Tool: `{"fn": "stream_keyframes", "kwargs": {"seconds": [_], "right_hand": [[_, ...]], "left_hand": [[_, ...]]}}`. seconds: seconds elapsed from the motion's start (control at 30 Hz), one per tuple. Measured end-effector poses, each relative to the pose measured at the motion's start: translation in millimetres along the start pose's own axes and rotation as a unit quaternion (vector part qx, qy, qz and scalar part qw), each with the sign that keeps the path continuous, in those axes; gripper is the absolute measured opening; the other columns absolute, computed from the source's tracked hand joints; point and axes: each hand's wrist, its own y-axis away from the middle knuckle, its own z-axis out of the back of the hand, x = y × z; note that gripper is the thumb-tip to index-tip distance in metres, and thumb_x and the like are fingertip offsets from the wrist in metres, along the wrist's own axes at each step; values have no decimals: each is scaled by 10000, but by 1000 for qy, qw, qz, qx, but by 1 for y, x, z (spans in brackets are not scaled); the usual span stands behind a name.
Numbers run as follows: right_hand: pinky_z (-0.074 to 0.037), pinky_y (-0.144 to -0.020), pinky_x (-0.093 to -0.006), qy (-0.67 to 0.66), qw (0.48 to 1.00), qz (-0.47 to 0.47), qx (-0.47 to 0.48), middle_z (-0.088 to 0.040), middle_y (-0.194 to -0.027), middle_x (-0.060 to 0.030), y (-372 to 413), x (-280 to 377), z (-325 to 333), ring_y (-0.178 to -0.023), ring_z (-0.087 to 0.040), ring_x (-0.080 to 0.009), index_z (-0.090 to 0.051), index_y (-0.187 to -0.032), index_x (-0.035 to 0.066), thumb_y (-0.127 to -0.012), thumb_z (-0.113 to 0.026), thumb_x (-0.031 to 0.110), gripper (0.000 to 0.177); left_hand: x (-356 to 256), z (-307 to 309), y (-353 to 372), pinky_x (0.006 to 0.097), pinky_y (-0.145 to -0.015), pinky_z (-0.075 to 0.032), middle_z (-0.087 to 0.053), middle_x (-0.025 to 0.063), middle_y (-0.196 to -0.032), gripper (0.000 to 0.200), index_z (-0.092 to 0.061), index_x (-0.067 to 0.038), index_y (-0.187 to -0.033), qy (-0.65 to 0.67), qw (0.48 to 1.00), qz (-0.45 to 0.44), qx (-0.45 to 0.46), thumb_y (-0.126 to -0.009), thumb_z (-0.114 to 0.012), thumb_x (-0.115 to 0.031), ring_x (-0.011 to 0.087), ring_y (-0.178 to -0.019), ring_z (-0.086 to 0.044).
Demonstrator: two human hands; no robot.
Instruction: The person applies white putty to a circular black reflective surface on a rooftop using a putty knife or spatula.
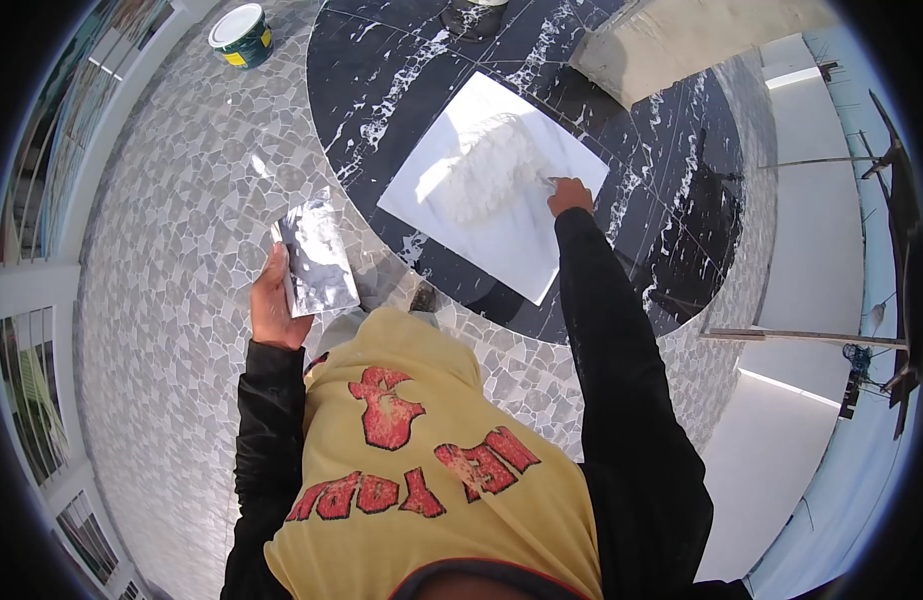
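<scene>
My left hand (272,303) is closed along the edge of a flat, shiny rectangular plate (322,256) that looks like a plastering trowel's steel blade; no handle shows. It is held up over the paved floor, left of my body. On a white marbled square slab (527,262) lies a heap of white, plaster-like paste (490,165), sunlit on its left side. My right hand (570,195) reaches to the slab's right part, fingers curled, beside the heap's right edge. A small greyish tip shows at its fingers, too small to name.
The slab rests on a round black marbled surface (372,95). A green-and-yellow bucket with a white lid (240,38) stands far left, a dark bucket (475,18) at the back. A beige block (672,45) juts in at upper right. Grey mosaic paving (182,300) surrounds me; a white wall (807,190) runs right.
</scene>
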Motion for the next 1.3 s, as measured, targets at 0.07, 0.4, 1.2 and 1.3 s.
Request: {"fn": "stream_keyframes", "kwargs": {"seconds": [0.07, 0.4, 1.2, 1.3], "right_hand": [[-444, -831, -403, -10, 998, 61, 14, -687, -948, -27, 35, 24, 11, -997, -591, -209, -701, -1140, 241, -785, -619, 143, 378], [-510, -810, -429, -249, 966, 28, -59, -705, -947, -172, 88, 0, 47, -917, -664, -354, -725, -1090, 108, -796, -632, 147, 311], [-501, -772, -463, -139, 984, 39, -101, -669, -1025, -155, 119, -15, 80, -880, -639, -347, -695, -1189, 219, -796, -573, -11, 471], [-535, -803, -471, -103, 991, -37, -82, -646, -959, -192, 72, -37, 37, -884, -651, -372, -696, -1187, 244, -832, -563, 55, 424]], "left_hand": [[4, -2, -5, 422, -964, -490, -618, 100, -1214, 372, -491, -46, -1308, 2, 1000, 19, 20, -1039, -402, -287, 240, -1093, -626], [62, -40, -67, 416, -940, -516, -621, 73, -1179, 328, -503, -78, -1269, -47, 974, 176, 134, -1022, -452, -287, 224, -1071, -634], [88, -115, -113, 366, -950, -509, -632, 69, -1182, 375, -531, -72, -1260, -51, 959, 199, 193, -1036, -427, -355, 185, -1075, -630], [77, -104, -108, 376, -961, -502, -631, 84, -1177, 354, -532, -68, -1254, -36, 967, 189, 167, -1035, -433, -327, 211, -1067, -632]]}}
